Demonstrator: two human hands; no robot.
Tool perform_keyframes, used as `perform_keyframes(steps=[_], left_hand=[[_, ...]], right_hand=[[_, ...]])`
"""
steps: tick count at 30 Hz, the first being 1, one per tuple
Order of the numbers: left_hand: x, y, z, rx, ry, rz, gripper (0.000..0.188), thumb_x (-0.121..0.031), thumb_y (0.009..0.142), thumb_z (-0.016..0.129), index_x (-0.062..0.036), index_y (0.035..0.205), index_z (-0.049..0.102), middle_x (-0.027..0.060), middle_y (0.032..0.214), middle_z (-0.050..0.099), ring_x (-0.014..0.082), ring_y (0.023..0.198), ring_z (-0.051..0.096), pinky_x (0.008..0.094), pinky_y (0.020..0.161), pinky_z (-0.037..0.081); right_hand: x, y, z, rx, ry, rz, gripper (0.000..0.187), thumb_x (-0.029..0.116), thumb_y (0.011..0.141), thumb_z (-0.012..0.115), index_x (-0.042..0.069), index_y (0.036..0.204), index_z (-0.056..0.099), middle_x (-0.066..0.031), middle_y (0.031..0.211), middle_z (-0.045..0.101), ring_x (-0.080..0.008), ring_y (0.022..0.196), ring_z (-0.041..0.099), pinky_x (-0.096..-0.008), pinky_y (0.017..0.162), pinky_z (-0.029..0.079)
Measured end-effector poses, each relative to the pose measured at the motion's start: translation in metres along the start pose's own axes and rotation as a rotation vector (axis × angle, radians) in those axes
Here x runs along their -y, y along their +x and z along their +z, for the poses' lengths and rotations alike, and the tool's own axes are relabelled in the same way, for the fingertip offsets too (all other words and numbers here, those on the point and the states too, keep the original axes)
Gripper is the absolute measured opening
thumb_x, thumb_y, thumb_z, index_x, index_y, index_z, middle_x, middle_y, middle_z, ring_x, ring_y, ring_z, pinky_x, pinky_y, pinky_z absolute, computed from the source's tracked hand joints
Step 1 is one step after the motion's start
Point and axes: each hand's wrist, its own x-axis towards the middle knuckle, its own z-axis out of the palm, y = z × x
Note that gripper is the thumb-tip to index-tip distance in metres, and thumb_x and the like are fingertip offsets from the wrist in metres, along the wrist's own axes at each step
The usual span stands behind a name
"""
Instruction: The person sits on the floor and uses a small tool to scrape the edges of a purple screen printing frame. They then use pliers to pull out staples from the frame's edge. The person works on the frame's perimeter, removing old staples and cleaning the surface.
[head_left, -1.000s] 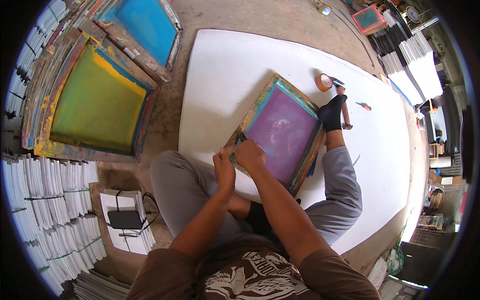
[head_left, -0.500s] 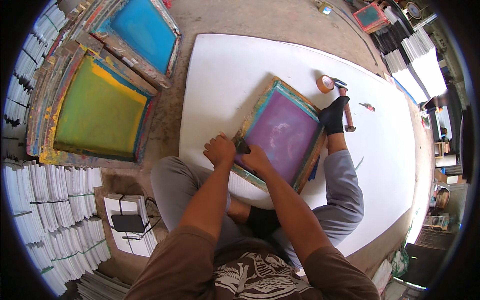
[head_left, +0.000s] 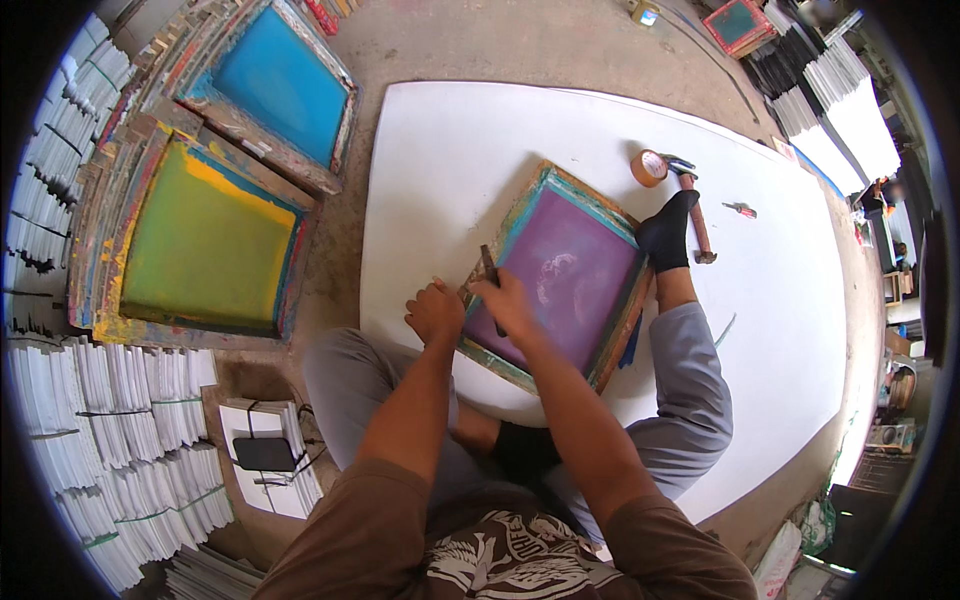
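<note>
A wooden screen-printing frame (head_left: 505, 362) with purple mesh (head_left: 572, 270) lies tilted across my lap area, resting on a white sheet. My right hand (head_left: 508, 303) is closed around a dark, narrow hand tool (head_left: 489, 262), whose end sticks up past my fingers over the frame's left side. Its exact kind is unclear. My left hand (head_left: 436, 312) is curled against the same left edge, just beside the tool; what its fingers pinch is hidden. My foot in a black sock (head_left: 668, 232) touches the frame's far right corner.
On the white sheet (head_left: 770, 330) lie a roll of brown tape (head_left: 648, 168), a hammer (head_left: 697, 222) and a small red-handled tool (head_left: 741, 210). Green (head_left: 210, 245) and blue (head_left: 285, 85) screens lean at left, above bundled white stacks (head_left: 130, 440). A black phone (head_left: 264, 454) rests on one bundle.
The tool in my right hand has swung more upright, its end now pointing away from me. My left hand has shifted slightly down and left. The whole view has tilted a little.
</note>
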Motion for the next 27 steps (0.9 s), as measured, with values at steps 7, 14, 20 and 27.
perform_keyframes(steps=[7,14,20,27], left_hand=[[0.007,-0.001,-0.005,-0.056,-0.437,0.056,0.058,-0.055,0.105,0.044,-0.0052,0.103,0.075,0.0164,0.098,0.075,0.0356,0.100,0.069,0.0516,0.091,0.050],[0.014,0.014,0.020,0.084,-0.985,0.232,0.052,-0.051,0.101,0.060,-0.0016,0.096,0.076,0.0140,0.087,0.077,0.0307,0.083,0.073,0.0407,0.080,0.054],[0.015,0.007,0.012,0.040,-0.800,0.362,0.041,-0.040,0.100,0.062,-0.0022,0.097,0.077,0.0141,0.080,0.074,0.0335,0.072,0.069,0.0440,0.074,0.053],[0.029,0.004,0.015,-0.164,-0.799,0.264,0.032,-0.032,0.098,0.065,-0.0018,0.099,0.077,0.0173,0.090,0.075,0.0355,0.080,0.070,0.0466,0.078,0.054]], right_hand=[[0.017,0.021,-0.016,0.279,0.423,0.201,0.017,0.026,0.100,0.067,0.009,0.100,0.064,0.0000,0.074,0.053,-0.0093,0.053,0.044,-0.0295,0.047,0.036],[0.010,0.063,0.009,0.198,0.214,0.269,0.019,0.024,0.102,0.066,0.005,0.101,0.064,-0.0040,0.079,0.060,-0.0103,0.051,0.044,-0.0304,0.045,0.037],[0.022,0.033,0.010,-0.007,0.139,0.204,0.022,0.025,0.103,0.065,0.003,0.102,0.064,-0.0050,0.076,0.060,-0.0118,0.052,0.046,-0.0305,0.045,0.037],[-0.033,-0.007,-0.025,0.066,0.266,0.300,0.024,0.028,0.102,0.066,0.004,0.103,0.066,-0.0043,0.076,0.060,-0.0095,0.050,0.044,-0.0283,0.043,0.034]])
